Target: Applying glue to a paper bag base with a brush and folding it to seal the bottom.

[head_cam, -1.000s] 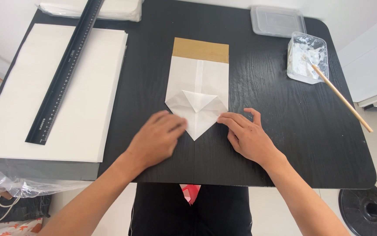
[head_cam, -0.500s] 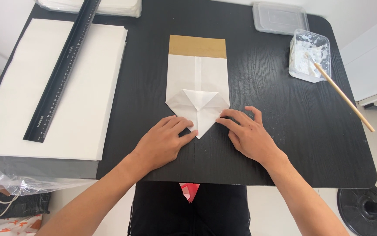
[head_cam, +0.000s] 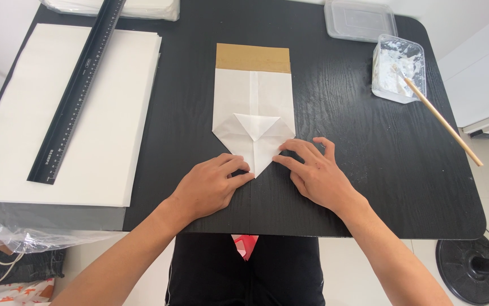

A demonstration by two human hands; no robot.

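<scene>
A folded white paper bag [head_cam: 254, 110] lies flat on the black table [head_cam: 369, 170], its brown cardboard strip [head_cam: 253, 58] at the far end and its near end folded into a point. My left hand [head_cam: 213, 184] rests on the table with its fingertips touching the left side of that point. My right hand [head_cam: 315, 173] lies beside it, fingertips on the right edge of the point. Both hands are spread flat and grip nothing.
A stack of large white sheets [head_cam: 103, 130] lies at the left with a long black ruler [head_cam: 77, 90] across it. A clear tub of white paste [head_cam: 398, 68] with a wooden stick [head_cam: 442, 122] stands at the back right, beside a clear lid [head_cam: 360, 20]. Crumpled plastic [head_cam: 12, 232] hangs at the near left.
Both hands have slid slightly toward me along the folded point of the bag. The bag itself has stayed in place.
</scene>
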